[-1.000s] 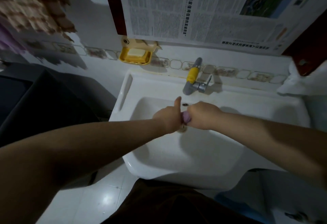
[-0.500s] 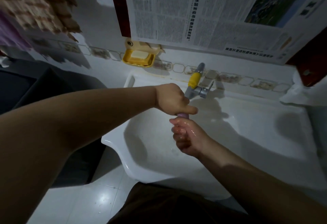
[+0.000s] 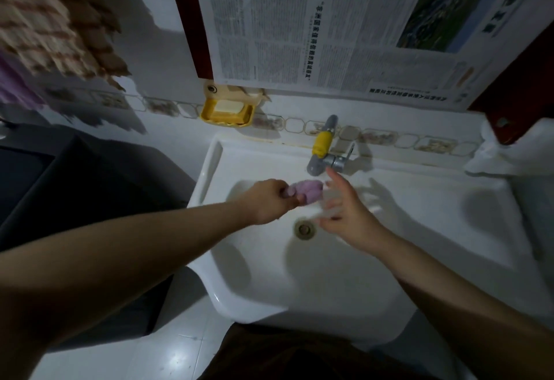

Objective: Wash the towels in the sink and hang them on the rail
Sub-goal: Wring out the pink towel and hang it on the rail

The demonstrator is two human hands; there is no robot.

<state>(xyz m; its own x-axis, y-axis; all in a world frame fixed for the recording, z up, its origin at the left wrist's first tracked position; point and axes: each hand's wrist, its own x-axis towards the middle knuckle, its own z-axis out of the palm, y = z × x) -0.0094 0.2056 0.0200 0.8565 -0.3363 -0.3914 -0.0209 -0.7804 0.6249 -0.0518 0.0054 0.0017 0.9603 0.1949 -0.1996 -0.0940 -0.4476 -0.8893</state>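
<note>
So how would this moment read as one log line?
left hand: grips wrung purple cloth towel | right hand: open, beside it | over white ceramic sink

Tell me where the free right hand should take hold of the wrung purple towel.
Grip the bunched end of the purple towel that sticks out past the left hand, coming from the right. That end is bare and nearest the open right hand.

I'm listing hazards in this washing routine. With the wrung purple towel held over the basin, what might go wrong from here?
1. Only the left hand grips the bunched purple towel; the right hand is open, so the towel may drop into the white ceramic sink.
2. Carrying it to the rail could drip water on the glossy white floor tiles, a slipping risk.
</note>
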